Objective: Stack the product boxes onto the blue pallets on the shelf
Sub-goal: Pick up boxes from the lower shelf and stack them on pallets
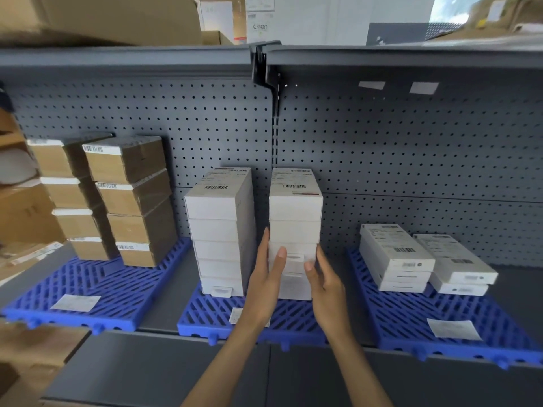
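Two tall stacks of white product boxes stand on the middle blue pallet (205, 315): a left stack (220, 230) and a right stack (295, 218). My left hand (269, 277) lies flat against the left side and front of the right stack, thumb on the front face. My right hand (321, 277) touches the stack's lower right front corner with straight fingers. Brown cardboard boxes (129, 201) are stacked in two columns on the left blue pallet (88, 283). Low stacks of flat white boxes (396, 257) sit on the right blue pallet (440, 306).
A grey pegboard wall (411, 160) backs the shelf, with an upper shelf edge (147, 58) overhead. Paper labels (76, 302) lie on the pallets. Cardboard cartons (26, 212) crowd the far left. A grey shelf ledge (147, 371) runs below the pallets.
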The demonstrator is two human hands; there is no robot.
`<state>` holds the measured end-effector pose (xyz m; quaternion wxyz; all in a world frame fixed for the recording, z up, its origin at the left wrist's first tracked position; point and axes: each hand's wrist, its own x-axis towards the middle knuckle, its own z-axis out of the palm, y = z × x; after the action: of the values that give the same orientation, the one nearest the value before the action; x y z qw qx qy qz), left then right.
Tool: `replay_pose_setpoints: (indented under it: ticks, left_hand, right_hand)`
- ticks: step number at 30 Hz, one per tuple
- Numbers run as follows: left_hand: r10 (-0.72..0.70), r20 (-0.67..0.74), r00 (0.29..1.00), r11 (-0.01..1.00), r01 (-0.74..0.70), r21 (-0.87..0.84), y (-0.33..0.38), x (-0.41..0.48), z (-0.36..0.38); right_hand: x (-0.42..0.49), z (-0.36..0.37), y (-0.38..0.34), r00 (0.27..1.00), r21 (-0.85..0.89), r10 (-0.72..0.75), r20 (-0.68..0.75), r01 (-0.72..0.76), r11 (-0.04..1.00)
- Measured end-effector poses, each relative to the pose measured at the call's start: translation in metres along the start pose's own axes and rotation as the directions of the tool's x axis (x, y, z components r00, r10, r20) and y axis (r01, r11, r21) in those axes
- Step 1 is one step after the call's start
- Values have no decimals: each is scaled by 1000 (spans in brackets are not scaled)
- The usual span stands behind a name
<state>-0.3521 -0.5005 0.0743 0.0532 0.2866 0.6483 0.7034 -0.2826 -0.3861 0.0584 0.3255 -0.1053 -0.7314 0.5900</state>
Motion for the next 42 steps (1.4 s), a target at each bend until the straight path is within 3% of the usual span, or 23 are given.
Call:
replay_pose_setpoints:
  ticks: [5, 17, 42]
  left_hand:
    - [-37, -44, 998, 999, 38, 23, -10, 17, -2]
    - [68, -75, 995, 998, -68, 8, -9, 28, -2]
    - [69, -94, 993, 996, -64, 59, -15, 30, -2]
  right_hand:
    - [7, -1, -3, 999, 25, 6, -51, -5, 1000]
    - [17, 6, -7, 976, 43, -71, -205, 82, 996]
    - [18, 4, -5, 964, 95, -87, -252, 114, 989]
